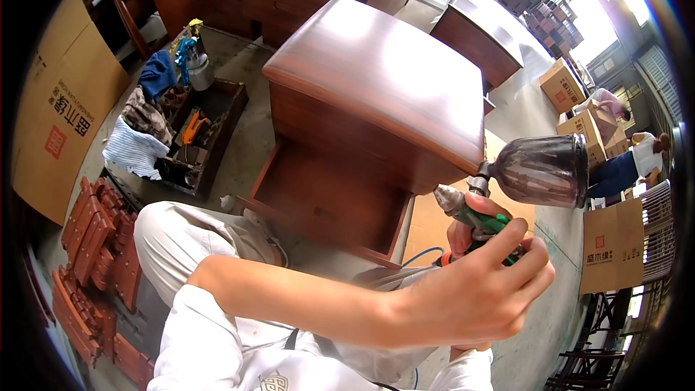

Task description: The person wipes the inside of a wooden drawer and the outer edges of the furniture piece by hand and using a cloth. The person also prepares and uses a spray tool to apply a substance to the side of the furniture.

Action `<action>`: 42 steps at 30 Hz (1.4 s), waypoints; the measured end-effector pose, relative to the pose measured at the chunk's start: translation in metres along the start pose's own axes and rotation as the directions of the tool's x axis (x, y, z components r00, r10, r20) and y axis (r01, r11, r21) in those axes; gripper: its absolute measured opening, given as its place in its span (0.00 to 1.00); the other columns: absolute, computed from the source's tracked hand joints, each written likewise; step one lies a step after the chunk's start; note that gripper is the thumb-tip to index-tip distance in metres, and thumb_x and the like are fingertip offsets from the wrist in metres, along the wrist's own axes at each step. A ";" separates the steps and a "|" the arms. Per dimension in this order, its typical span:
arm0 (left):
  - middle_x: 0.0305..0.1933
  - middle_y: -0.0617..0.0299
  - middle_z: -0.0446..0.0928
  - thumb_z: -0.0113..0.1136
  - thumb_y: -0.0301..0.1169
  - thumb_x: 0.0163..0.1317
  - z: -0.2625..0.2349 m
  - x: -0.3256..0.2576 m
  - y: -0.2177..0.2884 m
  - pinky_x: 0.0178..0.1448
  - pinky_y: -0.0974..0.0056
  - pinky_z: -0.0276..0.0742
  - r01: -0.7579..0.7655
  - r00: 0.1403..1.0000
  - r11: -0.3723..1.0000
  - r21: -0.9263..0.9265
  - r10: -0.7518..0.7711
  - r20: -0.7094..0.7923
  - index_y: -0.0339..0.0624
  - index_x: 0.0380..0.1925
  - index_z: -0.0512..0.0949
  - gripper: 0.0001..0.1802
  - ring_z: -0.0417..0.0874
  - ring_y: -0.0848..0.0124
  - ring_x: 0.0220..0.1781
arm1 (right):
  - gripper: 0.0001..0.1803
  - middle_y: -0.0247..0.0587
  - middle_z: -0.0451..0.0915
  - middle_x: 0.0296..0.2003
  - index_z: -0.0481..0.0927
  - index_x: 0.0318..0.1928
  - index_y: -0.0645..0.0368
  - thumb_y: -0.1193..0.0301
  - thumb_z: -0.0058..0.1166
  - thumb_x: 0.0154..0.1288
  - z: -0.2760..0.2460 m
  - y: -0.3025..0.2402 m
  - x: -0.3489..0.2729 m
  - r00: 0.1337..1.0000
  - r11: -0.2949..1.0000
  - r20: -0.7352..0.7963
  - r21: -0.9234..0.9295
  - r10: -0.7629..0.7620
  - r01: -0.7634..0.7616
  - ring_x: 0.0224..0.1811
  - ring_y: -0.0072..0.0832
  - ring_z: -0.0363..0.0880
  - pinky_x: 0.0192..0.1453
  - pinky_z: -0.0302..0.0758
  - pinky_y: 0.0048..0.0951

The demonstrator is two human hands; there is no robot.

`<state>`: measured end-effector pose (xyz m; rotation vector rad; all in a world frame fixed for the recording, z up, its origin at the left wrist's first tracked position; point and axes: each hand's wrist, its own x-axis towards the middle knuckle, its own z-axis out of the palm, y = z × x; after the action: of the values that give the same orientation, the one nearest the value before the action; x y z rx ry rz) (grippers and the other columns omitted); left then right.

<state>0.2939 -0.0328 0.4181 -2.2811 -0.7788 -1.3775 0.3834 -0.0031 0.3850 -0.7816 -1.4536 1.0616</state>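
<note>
A spray gun [483,219] with a green body, a metal nozzle and a dark stained cup [544,170] is held at the right, its nozzle pointing left at a red-brown wooden cabinet [376,72]. My right hand [460,234] wraps the gun's grip from behind. My left hand [481,293] reaches across my body and closes over the back of the gun and the right hand. A thin blue hose [422,253] runs from the grip. The cabinet's lower front is an open drawer recess [329,199]. My knee in light trousers [184,235] is bent in front of it.
A dark open crate [199,134] of tools and rags sits on the floor at left. Stacked red-brown wooden parts [94,261] lie lower left beside a cardboard sheet [61,108]. More cabinets stand behind. Cardboard boxes [612,246] and another person [626,163] are at right.
</note>
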 end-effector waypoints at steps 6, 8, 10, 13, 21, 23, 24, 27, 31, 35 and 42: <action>0.41 0.56 0.79 0.64 0.37 0.47 0.008 0.003 0.006 0.62 0.48 0.75 -0.015 1.000 0.997 -0.075 0.014 -0.002 0.33 0.26 0.88 0.16 0.79 0.56 0.51 | 0.20 0.42 0.84 0.31 0.85 0.57 0.71 0.74 0.64 0.67 -0.022 -0.007 -0.002 0.999 0.995 0.024 -0.091 -0.030 0.032 0.29 0.29 0.84 0.34 0.80 0.26; 0.44 0.56 0.80 0.64 0.37 0.50 0.016 -0.012 0.003 0.64 0.45 0.76 0.003 1.000 0.997 -0.076 -0.003 -0.003 0.34 0.31 0.88 0.17 0.79 0.56 0.54 | 0.20 0.42 0.84 0.30 0.85 0.57 0.71 0.74 0.64 0.66 -0.030 0.006 0.001 0.996 0.994 0.085 -0.094 -0.040 0.048 0.28 0.29 0.84 0.33 0.80 0.27; 0.49 0.57 0.80 0.63 0.37 0.53 0.034 -0.012 0.014 0.67 0.43 0.77 -0.035 0.984 0.985 -0.170 0.004 -0.179 0.34 0.37 0.87 0.17 0.79 0.56 0.58 | 0.20 0.42 0.84 0.29 0.86 0.57 0.71 0.74 0.64 0.66 -0.060 -0.013 0.003 0.985 0.967 0.163 -0.237 -0.057 0.095 0.28 0.29 0.84 0.33 0.80 0.27; 0.51 0.64 0.80 0.61 0.31 0.63 0.046 -0.080 0.009 0.73 0.50 0.79 -0.230 0.964 0.949 -0.216 0.192 -0.186 0.43 0.43 0.84 0.10 0.80 0.69 0.61 | 0.20 0.42 0.84 0.28 0.86 0.56 0.71 0.74 0.64 0.66 -0.093 0.008 0.013 0.914 0.944 0.402 -0.278 -0.056 0.180 0.27 0.29 0.84 0.33 0.79 0.27; 0.75 0.46 0.70 0.76 0.47 0.58 0.129 -0.259 -0.054 0.79 0.43 0.64 0.585 0.273 0.811 -0.025 -0.168 0.947 0.37 0.76 0.64 0.50 0.72 0.49 0.75 | 0.18 0.40 0.81 0.26 0.86 0.57 0.66 0.75 0.62 0.68 -0.196 0.031 -0.039 0.904 0.742 0.258 -0.664 0.341 -0.091 0.27 0.28 0.81 0.36 0.78 0.28; 0.66 0.43 0.79 0.76 0.43 0.55 0.146 -0.292 -0.063 0.72 0.44 0.74 0.645 0.162 0.764 0.014 -0.154 0.975 0.34 0.72 0.69 0.46 0.79 0.46 0.67 | 0.17 0.40 0.81 0.26 0.86 0.58 0.65 0.76 0.59 0.71 -0.211 0.052 -0.056 0.896 0.750 0.133 -0.606 0.423 -0.263 0.27 0.26 0.80 0.36 0.77 0.27; 0.63 0.42 0.81 0.75 0.41 0.55 0.154 -0.296 -0.064 0.69 0.44 0.76 0.657 0.003 0.748 0.092 -0.125 0.992 0.34 0.70 0.70 0.45 0.81 0.45 0.64 | 0.17 0.39 0.80 0.25 0.85 0.59 0.65 0.76 0.58 0.73 -0.217 0.062 -0.065 0.882 0.743 0.069 -0.573 0.465 -0.347 0.27 0.25 0.79 0.36 0.77 0.27; 0.53 0.39 0.85 0.69 0.28 0.55 0.154 -0.309 -0.056 0.60 0.45 0.83 0.674 0.032 0.738 0.036 -0.077 0.997 0.29 0.64 0.74 0.35 0.86 0.40 0.54 | 0.15 0.38 0.79 0.25 0.85 0.59 0.65 0.76 0.56 0.76 -0.229 0.090 -0.083 0.864 0.709 -0.007 -0.569 0.503 -0.417 0.27 0.23 0.79 0.35 0.76 0.27; 0.55 0.38 0.82 0.65 0.22 0.54 0.144 -0.312 -0.048 0.58 0.47 0.83 0.660 0.037 0.751 -0.009 -0.021 0.999 0.25 0.63 0.74 0.33 0.84 0.39 0.54 | 0.15 0.38 0.81 0.25 0.86 0.59 0.64 0.74 0.59 0.76 -0.227 0.121 -0.104 0.861 0.684 -0.110 -0.561 0.497 -0.467 0.26 0.22 0.78 0.34 0.76 0.27; 0.57 0.36 0.79 0.65 0.21 0.54 0.130 -0.312 -0.037 0.57 0.46 0.82 0.652 0.182 0.749 -0.115 -0.007 0.983 0.22 0.62 0.72 0.32 0.83 0.39 0.55 | 0.15 0.37 0.83 0.27 0.86 0.58 0.64 0.74 0.62 0.76 -0.219 0.140 -0.113 0.856 0.698 -0.141 -0.522 0.497 -0.491 0.25 0.21 0.78 0.33 0.75 0.26; 0.51 0.36 0.80 0.63 0.18 0.54 0.132 -0.303 -0.035 0.54 0.47 0.83 0.647 0.157 0.753 -0.119 0.020 0.987 0.24 0.52 0.74 0.24 0.84 0.40 0.51 | 0.14 0.51 0.88 0.36 0.86 0.55 0.66 0.77 0.64 0.72 -0.203 0.164 -0.118 0.857 0.721 -0.101 -0.497 0.506 -0.484 0.34 0.35 0.86 0.45 0.81 0.31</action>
<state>0.2502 -0.0122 0.0888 -3.6034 -1.4731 0.1311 0.5865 -0.0115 0.1838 -1.6155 -1.6272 1.0932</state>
